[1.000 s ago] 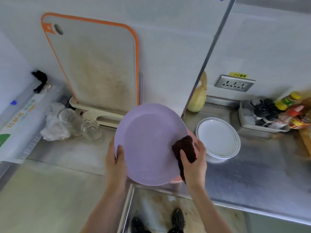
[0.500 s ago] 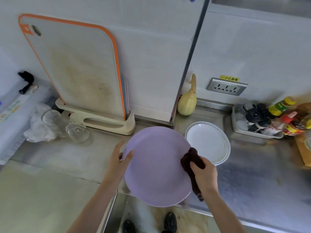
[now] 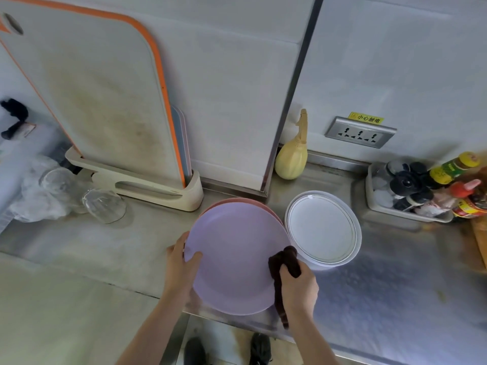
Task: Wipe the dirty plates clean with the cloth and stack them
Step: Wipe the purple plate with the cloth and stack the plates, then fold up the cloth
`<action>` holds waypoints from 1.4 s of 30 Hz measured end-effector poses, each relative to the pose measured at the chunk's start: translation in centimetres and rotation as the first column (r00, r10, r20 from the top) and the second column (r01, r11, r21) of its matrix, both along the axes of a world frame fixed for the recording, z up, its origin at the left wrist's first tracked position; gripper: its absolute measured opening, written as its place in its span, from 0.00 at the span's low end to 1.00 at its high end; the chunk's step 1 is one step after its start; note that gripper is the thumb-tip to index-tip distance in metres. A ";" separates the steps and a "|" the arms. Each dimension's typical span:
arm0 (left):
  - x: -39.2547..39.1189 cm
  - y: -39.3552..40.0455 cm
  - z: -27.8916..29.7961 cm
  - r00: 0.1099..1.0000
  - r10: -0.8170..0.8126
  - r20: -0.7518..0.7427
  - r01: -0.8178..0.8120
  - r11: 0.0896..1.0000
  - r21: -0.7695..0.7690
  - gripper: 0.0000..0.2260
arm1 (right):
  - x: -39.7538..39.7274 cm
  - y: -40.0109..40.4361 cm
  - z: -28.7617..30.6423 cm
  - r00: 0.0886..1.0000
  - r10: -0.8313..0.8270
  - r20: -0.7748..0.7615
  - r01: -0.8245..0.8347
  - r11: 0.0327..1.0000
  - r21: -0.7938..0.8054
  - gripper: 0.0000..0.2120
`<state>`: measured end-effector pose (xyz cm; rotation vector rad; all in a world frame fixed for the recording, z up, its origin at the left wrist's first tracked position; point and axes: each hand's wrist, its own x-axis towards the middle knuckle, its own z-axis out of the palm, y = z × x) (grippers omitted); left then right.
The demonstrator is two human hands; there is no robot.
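purple plate down over the pink one

at the far left two upturned glasses [image 3: 104,205] lie on the steel surface [image 3: 395,285] beside crumpled clear plastic, with an orange-edged cutting board [image 3: 92,96] standing in its rack behind them. the left hand [image 3: 181,267] holds the left rim of the purple plate [image 3: 234,256], thumb on top and fingers curled under the edge, so that grip is clamped on the plate. half a second ago the plate hung lower, over the surface's front edge; now it sits further back, over a pink plate [image 3: 263,206] whose rim peeks out behind it. the right hand [image 3: 297,288] grips the dark cloth [image 3: 283,267], bunched against the plate's right rim with a tail hanging down. just right stands the stack of white plates [image 3: 324,227], then a tray of condiment bottles [image 3: 421,191].
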<state>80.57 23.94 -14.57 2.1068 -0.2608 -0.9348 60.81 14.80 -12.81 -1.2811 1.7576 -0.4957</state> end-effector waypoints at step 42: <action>-16.5 -6.9 16.5 0.838 -0.535 -0.104 0.363 0.691 -0.625 0.04 | -10.6 -1.0 14.3 0.721 0.132 0.681 0.075 0.961 -0.265 0.07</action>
